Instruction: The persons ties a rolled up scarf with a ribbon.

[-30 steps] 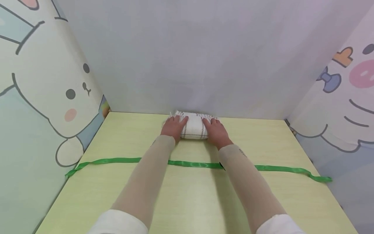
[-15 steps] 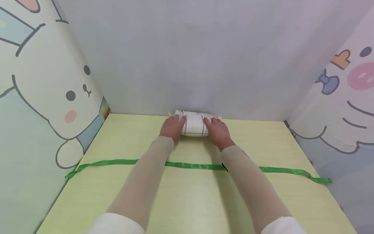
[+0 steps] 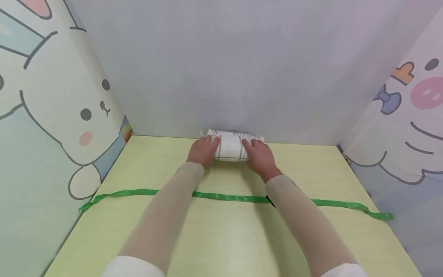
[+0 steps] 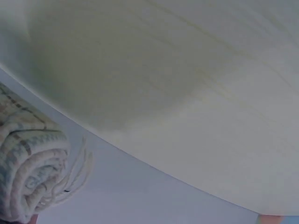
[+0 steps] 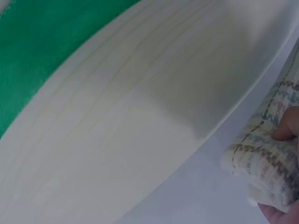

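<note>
A person's left hand [image 3: 203, 151] and right hand [image 3: 260, 157] grip opposite ends of a rolled cloth [image 3: 230, 147] (fringe [image 4: 56, 197] loose) at the worktop [image 3: 228, 234]'s far edge, probably to keep it from unwinding.

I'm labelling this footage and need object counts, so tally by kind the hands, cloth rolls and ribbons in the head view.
Hands: 2 (left hand, right hand)
White patterned cloth roll: 1
Green ribbon: 1
Total: 4
</note>
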Action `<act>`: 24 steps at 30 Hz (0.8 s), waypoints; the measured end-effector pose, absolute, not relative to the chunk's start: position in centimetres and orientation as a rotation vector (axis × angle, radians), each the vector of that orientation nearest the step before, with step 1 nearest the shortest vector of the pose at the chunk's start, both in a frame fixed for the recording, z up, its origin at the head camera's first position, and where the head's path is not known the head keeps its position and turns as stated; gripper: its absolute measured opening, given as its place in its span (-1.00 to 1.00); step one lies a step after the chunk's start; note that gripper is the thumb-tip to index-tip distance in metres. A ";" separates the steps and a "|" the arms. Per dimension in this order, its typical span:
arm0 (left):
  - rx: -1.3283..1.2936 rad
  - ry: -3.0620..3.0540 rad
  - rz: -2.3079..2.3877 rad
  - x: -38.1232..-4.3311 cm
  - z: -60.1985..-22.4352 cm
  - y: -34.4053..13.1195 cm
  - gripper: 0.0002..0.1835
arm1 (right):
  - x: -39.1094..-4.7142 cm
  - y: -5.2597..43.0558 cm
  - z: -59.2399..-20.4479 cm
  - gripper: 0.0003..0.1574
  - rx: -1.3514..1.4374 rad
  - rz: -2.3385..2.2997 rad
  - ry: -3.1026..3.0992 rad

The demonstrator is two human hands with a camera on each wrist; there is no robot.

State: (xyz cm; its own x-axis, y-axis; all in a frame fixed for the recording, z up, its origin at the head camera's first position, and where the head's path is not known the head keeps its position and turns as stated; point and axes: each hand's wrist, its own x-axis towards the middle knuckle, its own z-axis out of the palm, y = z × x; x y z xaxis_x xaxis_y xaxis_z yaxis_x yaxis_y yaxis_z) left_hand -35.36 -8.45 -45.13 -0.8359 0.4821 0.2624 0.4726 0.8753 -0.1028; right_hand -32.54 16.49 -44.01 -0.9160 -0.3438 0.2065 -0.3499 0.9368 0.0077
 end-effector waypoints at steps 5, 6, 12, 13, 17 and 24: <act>-0.729 -2.735 0.064 -34.7 -44.3 -8.9 -0.18 | -31.8 16.7 -43.6 -0.06 0.551 0.062 -2.823; -0.730 -2.727 0.063 -34.6 -44.1 -8.9 -0.17 | -31.6 16.7 -43.5 -0.07 0.556 0.075 -2.809; -0.791 -2.641 0.012 -34.1 -43.2 -9.6 -0.21 | -30.1 16.9 -42.7 -0.09 0.565 0.129 -2.744; -0.805 -2.629 0.003 -34.0 -43.1 -9.8 -0.21 | -29.9 16.9 -42.6 -0.09 0.572 0.133 -2.732; -0.841 -2.587 -0.041 -33.7 -42.8 -10.7 -0.22 | -29.0 16.7 -42.2 -0.05 0.616 0.153 -2.665; -0.897 -2.503 -0.084 -33.1 -41.7 -11.8 -0.22 | -27.1 16.6 -41.1 -0.06 0.661 0.180 -2.533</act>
